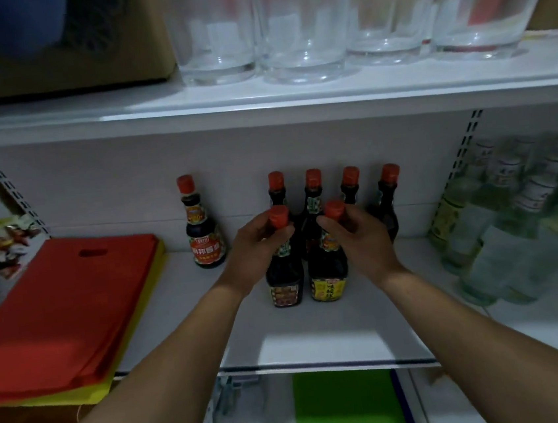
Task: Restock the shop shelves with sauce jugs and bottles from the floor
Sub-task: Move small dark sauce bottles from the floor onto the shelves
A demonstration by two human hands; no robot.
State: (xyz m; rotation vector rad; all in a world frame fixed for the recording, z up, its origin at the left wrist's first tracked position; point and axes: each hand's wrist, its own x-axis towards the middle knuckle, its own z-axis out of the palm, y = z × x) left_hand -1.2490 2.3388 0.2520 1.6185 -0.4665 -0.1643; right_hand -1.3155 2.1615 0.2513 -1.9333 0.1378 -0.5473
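White metal shelving point(318, 338) is filling the view, and seven dark sauce bottles with red caps are being counted on its middle board. One lone bottle point(203, 233) is standing apart at the left, a back row of four point(313, 180) is lined up against the rear panel, and two are standing just in front of that row, side by side. The front left bottle point(284, 279) is being gripped round its neck, just under the cap, by the left grip point(260, 247), whose fingers are curled about it. The front right bottle point(328, 275) is being gripped in the same way by the right grip point(359, 237). Both bottles are being held upright, with their caps showing above the fingers, their bodies and labels showing below the grips, and their bases seemingly down on the board. Four clear glasses point(300, 36) are being counted on the upper shelf point(54, 114), their rims cut off by the frame, beside one cardboard box point(46, 46) that is also cut off. One stack of red bags point(63, 303) is lying at the left on a yellow layer point(83, 395). Clear bottles point(502, 250) at the right are blurred, so no count can be given. The lower parts of the back row are being hidden by the grips and the front bottles. One green pack point(343, 408) on the shelf below is only partly seen.
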